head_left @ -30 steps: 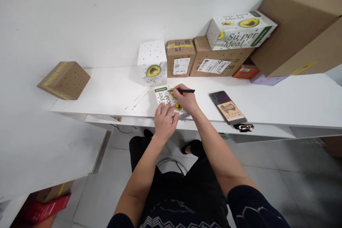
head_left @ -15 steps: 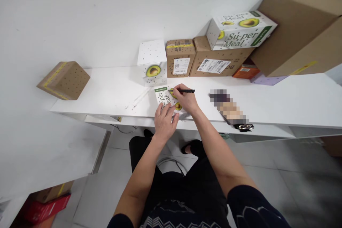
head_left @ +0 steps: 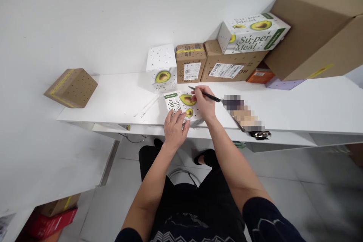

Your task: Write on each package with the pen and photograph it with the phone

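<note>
Your right hand (head_left: 206, 105) has its fingers clamped on a slim black pen (head_left: 213, 97), tip pointing left above the far side of the Su-per Meal carton (head_left: 177, 101); you cannot tell from this view whether the tip touches it. That carton lies in front of you, near the front edge of the white tabletop (head_left: 297, 109). Your left hand (head_left: 175, 130) rests on its near side, fingers slightly apart. Just behind the carton stands a white avocado-printed box (head_left: 161, 65), beside a small taped brown box (head_left: 191, 63). To the right lies a pixelated item (head_left: 242, 111).
</note>
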Tool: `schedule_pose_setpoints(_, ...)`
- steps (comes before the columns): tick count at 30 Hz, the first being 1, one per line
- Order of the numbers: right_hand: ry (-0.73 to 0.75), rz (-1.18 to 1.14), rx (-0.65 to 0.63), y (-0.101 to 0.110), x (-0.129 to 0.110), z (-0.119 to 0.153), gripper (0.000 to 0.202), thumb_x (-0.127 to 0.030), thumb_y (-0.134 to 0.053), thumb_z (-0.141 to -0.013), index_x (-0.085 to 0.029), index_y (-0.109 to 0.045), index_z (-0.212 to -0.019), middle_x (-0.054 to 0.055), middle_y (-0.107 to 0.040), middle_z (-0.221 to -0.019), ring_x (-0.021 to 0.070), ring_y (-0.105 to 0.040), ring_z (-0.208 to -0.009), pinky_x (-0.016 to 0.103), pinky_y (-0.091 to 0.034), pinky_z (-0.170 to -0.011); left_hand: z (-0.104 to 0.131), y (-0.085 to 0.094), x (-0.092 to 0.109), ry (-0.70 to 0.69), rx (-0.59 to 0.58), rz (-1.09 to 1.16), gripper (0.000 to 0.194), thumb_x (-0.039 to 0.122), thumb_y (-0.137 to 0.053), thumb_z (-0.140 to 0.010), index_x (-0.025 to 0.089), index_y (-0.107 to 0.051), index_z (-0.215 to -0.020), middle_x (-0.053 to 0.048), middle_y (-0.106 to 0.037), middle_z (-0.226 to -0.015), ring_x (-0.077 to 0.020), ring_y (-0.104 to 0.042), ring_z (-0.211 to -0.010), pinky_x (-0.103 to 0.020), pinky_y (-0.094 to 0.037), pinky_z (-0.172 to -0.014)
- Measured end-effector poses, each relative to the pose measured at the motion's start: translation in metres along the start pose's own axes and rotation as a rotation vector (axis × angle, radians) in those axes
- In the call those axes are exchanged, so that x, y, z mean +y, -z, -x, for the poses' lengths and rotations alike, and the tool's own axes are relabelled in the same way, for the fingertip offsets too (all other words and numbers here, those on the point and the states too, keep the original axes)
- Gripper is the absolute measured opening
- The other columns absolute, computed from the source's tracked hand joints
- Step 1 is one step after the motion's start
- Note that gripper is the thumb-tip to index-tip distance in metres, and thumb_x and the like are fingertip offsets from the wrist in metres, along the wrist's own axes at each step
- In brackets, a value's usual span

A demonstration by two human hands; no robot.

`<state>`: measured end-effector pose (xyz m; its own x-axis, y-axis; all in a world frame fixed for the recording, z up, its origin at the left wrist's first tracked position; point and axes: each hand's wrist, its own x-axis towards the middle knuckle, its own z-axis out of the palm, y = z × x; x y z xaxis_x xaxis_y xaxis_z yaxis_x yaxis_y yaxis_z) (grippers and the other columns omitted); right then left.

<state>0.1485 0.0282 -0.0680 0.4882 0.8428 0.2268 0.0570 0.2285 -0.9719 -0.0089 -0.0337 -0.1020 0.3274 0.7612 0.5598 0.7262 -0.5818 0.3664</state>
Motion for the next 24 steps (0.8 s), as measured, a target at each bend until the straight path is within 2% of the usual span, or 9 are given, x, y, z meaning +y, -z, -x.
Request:
schedule_pose_setpoints(3, 0.065, 0.071, 0.176, 0.027, 0.015, -0.005, 0.027, -0.045, -0.050, -0.093, -0.024, -0.060, -0.107, 0.003, -0.069, -0.097, 0.0145, -0.065, -0.070, 0.030, -0.054, -0.069, 0.000, 0.000, -0.001, -0.011, 0.011, -0.005, 0.033, 0.036, -0.053, -0.098, 0.020, -0.069, -0.121, -0.010, -0.069, -0.128, -0.0305, -0.051, -0.133, -0.050, -0.042, -0.116)
schedule_pose_setpoints(5, 0.171, 0.318, 0.173, 0.050, 0.029, -0.006, 0.031, -0.040, -0.045, -0.096, -0.022, -0.062, -0.115, 0.009, -0.070, -0.109, 0.0207, -0.068, -0.087, 0.036, -0.055, -0.082, 0.001, -0.001, -0.002, -0.021, 0.019, 0.005, 0.033, 0.036, -0.053, -0.097, 0.019, -0.069, -0.121, -0.011, -0.069, -0.127, -0.0303, -0.051, -0.133, -0.050, -0.042, -0.116)
schedule_pose_setpoints(8, 0.289, 0.840, -0.145, 0.079, 0.045, -0.005, 0.040, -0.023, -0.041, -0.095, -0.017, -0.061, -0.130, 0.016, -0.065, -0.132, 0.0304, -0.059, -0.117, 0.046, -0.046, -0.102, 0.001, -0.003, -0.002, -0.021, 0.024, 0.019, 0.033, 0.036, -0.054, -0.097, 0.020, -0.069, -0.121, -0.011, -0.069, -0.127, -0.0300, -0.052, -0.133, -0.051, -0.042, -0.116)
schedule_pose_setpoints(11, 0.283, 1.198, -0.410, 0.087, 0.053, -0.002, 0.051, -0.013, -0.037, -0.094, -0.016, -0.055, -0.141, 0.015, -0.058, -0.145, 0.0359, -0.050, -0.128, 0.053, -0.044, -0.103, 0.001, -0.004, -0.003, -0.008, 0.031, 0.005, 0.033, 0.037, -0.054, -0.097, 0.021, -0.070, -0.121, -0.010, -0.069, -0.127, -0.0306, -0.052, -0.132, -0.052, -0.043, -0.115)
schedule_pose_setpoints(14, 0.284, 1.362, -0.462, 0.081, 0.056, -0.001, 0.053, -0.014, -0.034, -0.096, -0.021, -0.053, -0.144, 0.012, -0.057, -0.147, 0.0369, -0.046, -0.131, 0.055, -0.044, -0.100, 0.001, -0.003, -0.003, -0.005, 0.029, 0.006, 0.033, 0.037, -0.053, -0.097, 0.020, -0.070, -0.120, -0.010, -0.070, -0.127, -0.0306, -0.051, -0.134, -0.052, -0.043, -0.115)
schedule_pose_setpoints(17, 0.284, 1.394, -0.485, 0.076, 0.056, 0.000, 0.054, -0.014, -0.033, -0.096, -0.024, -0.052, -0.145, 0.010, -0.055, -0.149, 0.0361, -0.046, -0.131, 0.053, -0.044, -0.099, 0.001, -0.001, -0.003, -0.014, 0.013, 0.014, 0.034, 0.037, -0.052, -0.098, 0.021, -0.070, -0.122, -0.010, -0.069, -0.128, -0.0301, -0.050, -0.135, -0.052, -0.042, -0.116)
schedule_pose_setpoints(20, 0.265, 1.350, -0.427, 0.087, 0.051, 0.006, 0.054, -0.014, -0.036, -0.095, -0.022, -0.051, -0.147, 0.012, -0.055, -0.148, 0.0356, -0.047, -0.129, 0.051, -0.045, -0.100, 0.001, -0.001, -0.004, -0.020, 0.012, 0.005, 0.034, 0.036, -0.052, -0.098, 0.020, -0.069, -0.123, -0.011, -0.068, -0.129, -0.0303, -0.050, -0.135, -0.052, -0.041, -0.116)
schedule_pose_setpoints(22, 0.230, 1.332, -0.284, 0.105, 0.046, 0.012, 0.051, -0.021, -0.041, -0.096, -0.020, -0.052, -0.145, 0.016, -0.055, -0.146, 0.0371, -0.046, -0.127, 0.053, -0.044, -0.100, 0.001, -0.001, -0.004, -0.028, 0.018, 0.005, 0.034, 0.036, -0.052, -0.098, 0.020, -0.069, -0.123, -0.011, -0.068, -0.129, -0.0303, -0.050, -0.134, -0.051, -0.041, -0.117)
schedule_pose_setpoints(24, 0.122, 1.347, -0.102, 0.128, 0.043, 0.017, 0.056, -0.038, -0.052, -0.094, -0.019, -0.049, -0.146, 0.021, -0.051, -0.146, 0.0417, -0.044, -0.127, 0.058, -0.042, -0.100, 0.001, -0.002, -0.004, -0.033, 0.029, 0.009, 0.034, 0.036, -0.053, -0.097, 0.019, -0.070, -0.122, -0.011, -0.068, -0.129, -0.0304, -0.050, -0.134, -0.050, -0.041, -0.117)
